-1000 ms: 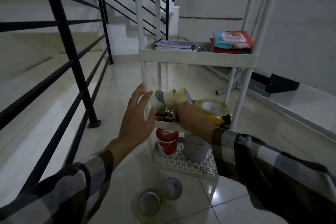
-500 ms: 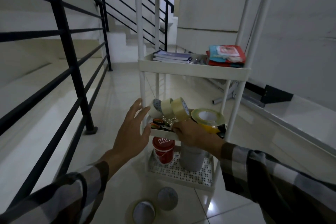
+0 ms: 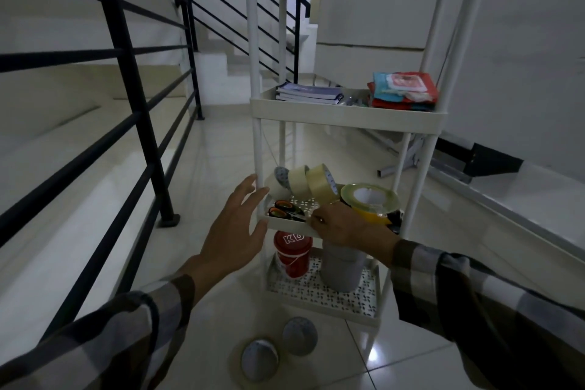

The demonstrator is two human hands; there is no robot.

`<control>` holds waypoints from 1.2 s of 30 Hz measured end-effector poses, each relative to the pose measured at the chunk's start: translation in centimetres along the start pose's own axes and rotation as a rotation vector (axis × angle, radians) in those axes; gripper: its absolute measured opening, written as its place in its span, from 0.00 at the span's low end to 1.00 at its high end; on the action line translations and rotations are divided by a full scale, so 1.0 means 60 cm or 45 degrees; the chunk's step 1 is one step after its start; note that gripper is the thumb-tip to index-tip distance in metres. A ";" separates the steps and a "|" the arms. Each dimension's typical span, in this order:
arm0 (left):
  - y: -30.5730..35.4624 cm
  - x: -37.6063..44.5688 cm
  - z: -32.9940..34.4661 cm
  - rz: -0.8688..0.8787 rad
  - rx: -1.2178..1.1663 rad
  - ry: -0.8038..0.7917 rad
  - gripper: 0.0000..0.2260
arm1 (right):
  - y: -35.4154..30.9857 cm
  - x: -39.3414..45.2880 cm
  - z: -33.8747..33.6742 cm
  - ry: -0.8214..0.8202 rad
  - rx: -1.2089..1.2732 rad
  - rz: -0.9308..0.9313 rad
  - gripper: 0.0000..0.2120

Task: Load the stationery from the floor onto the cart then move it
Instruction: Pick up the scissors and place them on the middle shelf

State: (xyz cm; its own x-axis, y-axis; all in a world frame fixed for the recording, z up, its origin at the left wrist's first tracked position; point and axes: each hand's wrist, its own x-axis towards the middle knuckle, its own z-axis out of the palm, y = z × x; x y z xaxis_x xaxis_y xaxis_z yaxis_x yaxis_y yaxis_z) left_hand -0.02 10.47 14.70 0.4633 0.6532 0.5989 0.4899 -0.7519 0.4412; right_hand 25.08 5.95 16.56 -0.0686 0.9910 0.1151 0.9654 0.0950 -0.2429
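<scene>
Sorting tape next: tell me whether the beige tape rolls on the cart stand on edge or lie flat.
On edge: the beige tape rolls lean together, cores facing sideways.

The right hand rests on the cart tray edge; the open left hand is near the tape rolls.

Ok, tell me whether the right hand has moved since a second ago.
Yes. The right hand has dropped from the tape rolls to the middle tray's front rim.
</scene>
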 end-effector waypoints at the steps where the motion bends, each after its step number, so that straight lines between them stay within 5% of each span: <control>1: -0.005 -0.002 0.001 -0.003 0.007 -0.015 0.25 | 0.002 0.000 -0.001 0.012 0.017 -0.008 0.19; 7: -0.029 -0.015 0.009 -0.007 0.031 -0.049 0.26 | 0.006 0.001 -0.017 0.580 -0.076 -0.089 0.08; 9: -0.035 -0.016 0.013 -0.017 0.027 -0.045 0.26 | 0.003 0.007 -0.037 0.681 -0.199 -0.005 0.14; 14: -0.039 -0.022 0.020 0.000 0.023 -0.084 0.26 | 0.001 0.022 -0.044 0.364 -0.295 0.267 0.22; 21: -0.030 -0.023 0.021 -0.002 -0.004 -0.080 0.26 | 0.005 0.017 -0.031 0.354 -0.337 0.259 0.22; 23: -0.023 -0.024 0.023 -0.014 -0.004 -0.071 0.24 | -0.005 0.007 -0.033 0.534 -0.356 0.115 0.21; 26: -0.019 -0.030 0.027 0.012 0.015 -0.100 0.22 | -0.041 -0.031 -0.010 0.758 -0.360 -0.459 0.12; 29: -0.021 -0.031 0.029 0.095 0.017 -0.122 0.21 | -0.063 -0.057 0.020 0.723 -0.331 -0.673 0.09; 32: -0.023 -0.027 0.033 0.058 -0.004 -0.080 0.21 | -0.053 -0.007 -0.017 0.611 -0.214 -0.278 0.09; 36: -0.026 -0.029 0.043 0.026 -0.020 -0.096 0.21 | -0.034 0.049 -0.047 0.063 -0.365 0.132 0.13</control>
State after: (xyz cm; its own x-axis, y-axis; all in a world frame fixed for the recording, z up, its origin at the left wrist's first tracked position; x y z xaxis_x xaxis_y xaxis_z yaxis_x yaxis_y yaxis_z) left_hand 0.32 10.75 11.25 0.5279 0.6419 0.5561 0.4681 -0.7663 0.4401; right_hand 23.61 8.41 20.09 0.0393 0.9876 0.1521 0.9987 -0.0437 0.0253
